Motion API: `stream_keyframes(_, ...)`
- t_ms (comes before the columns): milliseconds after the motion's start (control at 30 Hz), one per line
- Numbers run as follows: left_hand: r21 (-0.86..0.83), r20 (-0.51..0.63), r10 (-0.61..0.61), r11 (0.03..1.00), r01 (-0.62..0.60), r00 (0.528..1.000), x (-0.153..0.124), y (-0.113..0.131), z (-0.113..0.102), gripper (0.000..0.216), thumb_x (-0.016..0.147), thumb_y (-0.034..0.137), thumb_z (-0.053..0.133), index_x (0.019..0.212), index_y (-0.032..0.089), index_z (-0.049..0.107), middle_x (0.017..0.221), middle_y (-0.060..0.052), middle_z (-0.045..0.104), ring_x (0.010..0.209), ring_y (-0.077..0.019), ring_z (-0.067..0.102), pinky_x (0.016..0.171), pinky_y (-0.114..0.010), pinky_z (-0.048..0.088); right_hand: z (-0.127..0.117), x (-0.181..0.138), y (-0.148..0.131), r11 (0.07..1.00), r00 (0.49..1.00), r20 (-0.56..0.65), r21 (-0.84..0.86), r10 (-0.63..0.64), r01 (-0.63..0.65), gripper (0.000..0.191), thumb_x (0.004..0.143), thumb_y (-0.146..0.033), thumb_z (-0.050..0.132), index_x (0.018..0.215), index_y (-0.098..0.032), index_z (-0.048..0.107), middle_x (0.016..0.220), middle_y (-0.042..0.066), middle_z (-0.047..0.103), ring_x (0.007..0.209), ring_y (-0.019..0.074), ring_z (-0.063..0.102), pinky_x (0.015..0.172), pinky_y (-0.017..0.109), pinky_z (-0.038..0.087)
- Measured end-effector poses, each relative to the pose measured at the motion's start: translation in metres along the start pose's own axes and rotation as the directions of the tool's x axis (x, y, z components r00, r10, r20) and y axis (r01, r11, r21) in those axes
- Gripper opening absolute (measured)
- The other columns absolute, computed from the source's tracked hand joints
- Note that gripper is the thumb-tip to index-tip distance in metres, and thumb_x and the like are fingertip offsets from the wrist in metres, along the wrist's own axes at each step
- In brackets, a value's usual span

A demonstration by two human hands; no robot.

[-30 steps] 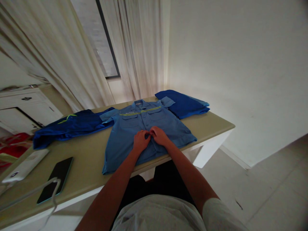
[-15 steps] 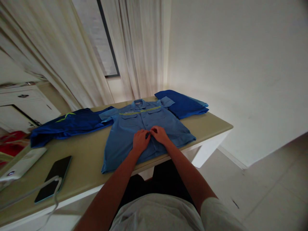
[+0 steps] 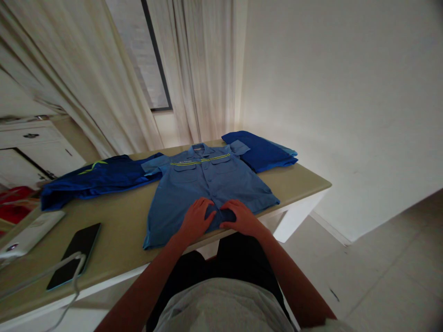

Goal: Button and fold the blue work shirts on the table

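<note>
A blue-grey short-sleeved work shirt (image 3: 188, 193) lies front up on the table, collar at the far side and hem near me. Yellow striping crosses its chest above two flap pockets. My left hand (image 3: 198, 216) rests on the lower front, left of the button placket, its fingers spread and thumb apart. On the other side of the placket, my right hand (image 3: 238, 216) lies on the cloth with fingers curved and thumb apart. Both hands touch the shirt near its hem, with a small gap between them. Neither appears to grip the fabric.
Dark blue garments (image 3: 104, 177) lie to the left, and another blue garment (image 3: 261, 152) lies at the back right. A phone (image 3: 74, 256) with a pale cable (image 3: 76, 276) over it and a white device (image 3: 32, 235) sit on the table (image 3: 117, 230) at left.
My hands were pinched together at the placket in the shirt's middle. They have moved down toward the hem, parted and opened.
</note>
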State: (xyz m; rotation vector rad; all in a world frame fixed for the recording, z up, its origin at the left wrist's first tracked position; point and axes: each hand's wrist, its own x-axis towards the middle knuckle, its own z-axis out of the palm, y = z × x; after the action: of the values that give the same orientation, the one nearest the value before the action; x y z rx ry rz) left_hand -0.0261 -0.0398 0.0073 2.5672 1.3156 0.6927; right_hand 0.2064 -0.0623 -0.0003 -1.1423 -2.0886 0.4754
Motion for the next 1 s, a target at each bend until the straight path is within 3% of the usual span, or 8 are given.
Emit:
stream_keyframes(133,0.066,0.077,0.113,0.991,-0.118,0.991,-0.040,0.017,0.003,0.038,0.105,0.034,0.050,0.140,0.025,0.061,0.142,-0.009,0.065,0.130,-0.0252,0.059,0.114,-0.043,0.045,-0.003,-0.023,-0.005,0.992,0.999,0.007,-0.119,-0.046,0.046,0.021,0.104,-0.031,0.056,0.115,-0.023,0.072,0.120,0.009,0.074,0.113,0.0242,0.065,0.106,0.041,0.046)
stream_keyframes(233,0.139,0.073,0.152,0.977,-0.161,0.986,-0.051,0.027,0.010,0.047,0.105,0.029,0.045,0.152,0.026,0.051,0.155,-0.009,0.057,0.139,-0.0243,0.054,0.118,-0.044,0.042,-0.003,-0.016,-0.010,0.990,0.997,-0.069,-0.138,-0.019,0.009,0.028,0.108,-0.024,0.043,0.105,-0.022,0.072,0.106,0.009,0.074,0.103,0.0222,0.066,0.098,0.038,0.051)
stream_keyframes(433,0.205,0.031,0.122,0.971,-0.126,0.992,-0.057,0.040,0.020,0.048,0.102,0.023,0.046,0.150,0.026,0.054,0.158,-0.008,0.053,0.141,-0.0253,0.054,0.118,-0.046,0.043,0.000,-0.017,-0.017,0.962,0.997,0.018,-0.259,-0.081,0.083,0.017,0.104,-0.032,0.058,0.110,-0.022,0.070,0.108,0.009,0.073,0.104,0.0247,0.064,0.099,0.039,0.051)
stream_keyframes(567,0.210,0.010,0.099,0.973,-0.099,0.995,-0.063,0.048,0.028,0.053,0.102,0.018,0.042,0.155,0.026,0.048,0.159,-0.007,0.053,0.142,-0.0245,0.053,0.117,-0.046,0.044,-0.001,-0.028,-0.009,0.935,0.994,0.020,-0.340,-0.103,0.104,0.020,0.104,-0.023,0.054,0.111,-0.022,0.072,0.110,0.010,0.073,0.104,0.0254,0.064,0.097,0.040,0.052)
stream_keyframes(733,0.178,0.010,0.098,0.979,-0.098,0.995,-0.080,0.069,0.035,0.055,0.101,0.019,0.045,0.156,0.025,0.048,0.159,-0.008,0.053,0.144,-0.0255,0.051,0.118,-0.048,0.045,-0.008,-0.036,-0.019,0.918,0.988,0.021,-0.369,-0.150,0.147,0.022,0.102,-0.024,0.051,0.099,-0.024,0.073,0.097,0.011,0.072,0.093,0.0246,0.064,0.088,0.039,0.052)
stream_keyframes(867,-0.078,0.162,0.114,0.992,-0.103,0.980,-0.081,0.074,0.005,0.046,0.100,0.030,0.054,0.145,0.030,0.061,0.153,-0.006,0.059,0.142,-0.0250,0.054,0.119,-0.044,0.045,-0.022,-0.037,-0.032,0.906,0.965,0.185,-0.348,-0.185,0.240,0.021,0.102,-0.030,0.054,0.092,-0.024,0.072,0.091,0.009,0.070,0.088,0.0235,0.065,0.080,0.036,0.051)
stream_keyframes(933,-0.240,0.242,0.071,0.971,-0.011,0.968,-0.065,0.057,-0.024,0.037,0.101,0.038,0.054,0.133,0.035,0.070,0.138,-0.003,0.070,0.128,-0.0238,0.065,0.111,-0.040,0.052,-0.030,-0.031,-0.035,0.926,0.960,0.228,-0.300,-0.161,0.227,0.029,0.105,-0.035,0.052,0.087,-0.024,0.071,0.086,0.007,0.069,0.085,0.0219,0.065,0.077,0.034,0.049)
stream_keyframes(1000,-0.284,0.251,-0.066,0.949,0.138,0.966,-0.036,0.019,-0.055,0.033,0.102,0.046,0.051,0.118,0.033,0.077,0.117,-0.003,0.079,0.107,-0.0241,0.073,0.098,-0.036,0.057,-0.038,-0.018,-0.035,0.942,0.968,0.218,-0.280,-0.126,0.186,0.035,0.108,-0.039,0.048,0.087,-0.024,0.072,0.085,0.006,0.069,0.084,0.0211,0.066,0.079,0.033,0.049)
